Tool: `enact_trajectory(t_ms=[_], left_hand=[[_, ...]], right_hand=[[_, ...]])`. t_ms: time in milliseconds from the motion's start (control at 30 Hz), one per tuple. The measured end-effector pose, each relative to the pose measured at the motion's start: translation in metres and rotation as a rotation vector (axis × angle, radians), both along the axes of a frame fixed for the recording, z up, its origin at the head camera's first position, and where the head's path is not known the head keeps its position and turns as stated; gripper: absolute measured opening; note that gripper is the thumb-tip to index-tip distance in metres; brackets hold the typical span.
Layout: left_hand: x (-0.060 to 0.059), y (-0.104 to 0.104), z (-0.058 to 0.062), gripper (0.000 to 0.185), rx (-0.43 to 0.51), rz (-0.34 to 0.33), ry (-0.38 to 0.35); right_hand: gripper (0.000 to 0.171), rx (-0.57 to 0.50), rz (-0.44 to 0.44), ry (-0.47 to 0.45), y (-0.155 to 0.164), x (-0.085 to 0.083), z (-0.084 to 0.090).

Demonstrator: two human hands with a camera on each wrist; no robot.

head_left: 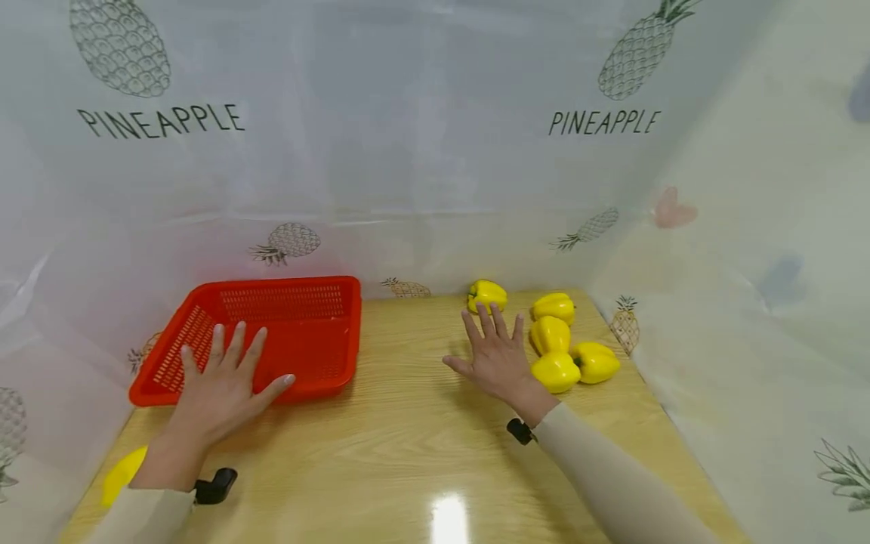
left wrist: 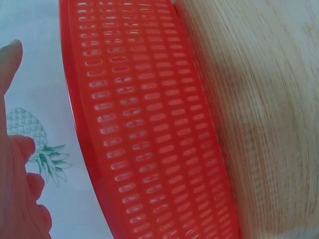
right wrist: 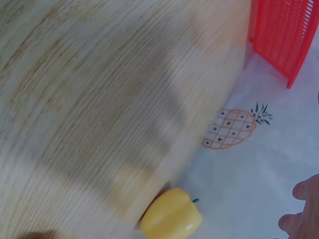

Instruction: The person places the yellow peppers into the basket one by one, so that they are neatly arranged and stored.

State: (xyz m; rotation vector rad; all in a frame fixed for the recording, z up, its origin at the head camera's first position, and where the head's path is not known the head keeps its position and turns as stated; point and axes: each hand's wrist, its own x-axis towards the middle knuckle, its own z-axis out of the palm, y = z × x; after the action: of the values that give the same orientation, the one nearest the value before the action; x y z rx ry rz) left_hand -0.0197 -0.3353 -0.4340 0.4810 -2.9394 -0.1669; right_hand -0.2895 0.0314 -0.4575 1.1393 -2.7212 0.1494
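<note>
Fingers spread, my left hand hovers over the near left part of a red plastic basket and holds nothing. In the left wrist view the slotted wall of the basket fills the middle, with part of the left hand at the edge. My right hand is spread too, above the table just left of several yellow bell peppers. Its fingertips overlap a yellow bell pepper at the back edge; the right wrist view shows that pepper apart from the fingers.
A yellow object, partly hidden by the left forearm, lies at the table's left edge. The wooden table is bordered at back and sides by a pale sheet printed with pineapples. Both wrists carry small black devices.
</note>
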Motion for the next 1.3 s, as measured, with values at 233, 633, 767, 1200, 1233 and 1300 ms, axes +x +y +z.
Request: enact_trajectory(t_ms=[233, 633, 767, 1200, 1233, 1300], left_hand=[[-0.018, 0.007, -0.002, 0.104, 0.004, -0.018, -0.012], [-0.017, 0.003, -0.001, 0.104, 0.017, 0.002, -0.023], [-0.014, -0.001, -0.001, 0.104, 0.017, 0.012, -0.020], [0.000, -0.018, 0.000, 0.104, 0.020, 0.051, -0.020], [0.002, -0.019, 0.000, 0.105, 0.019, 0.056, -0.022], [0.005, -0.023, 0.000, 0.105, 0.022, 0.066, -0.026]], right_hand=[[0.097, -0.015, -0.033, -0.024, 0.020, 0.001, 0.003], [0.097, -0.033, -0.013, -0.033, 0.015, 0.005, 0.007], [0.098, -0.028, -0.008, -0.033, 0.010, 0.005, 0.007], [0.097, -0.033, 0.034, -0.025, -0.011, 0.010, 0.007], [0.097, -0.032, 0.039, -0.028, -0.013, 0.011, 0.008], [0.097, -0.033, 0.051, -0.036, -0.018, 0.014, 0.009]])
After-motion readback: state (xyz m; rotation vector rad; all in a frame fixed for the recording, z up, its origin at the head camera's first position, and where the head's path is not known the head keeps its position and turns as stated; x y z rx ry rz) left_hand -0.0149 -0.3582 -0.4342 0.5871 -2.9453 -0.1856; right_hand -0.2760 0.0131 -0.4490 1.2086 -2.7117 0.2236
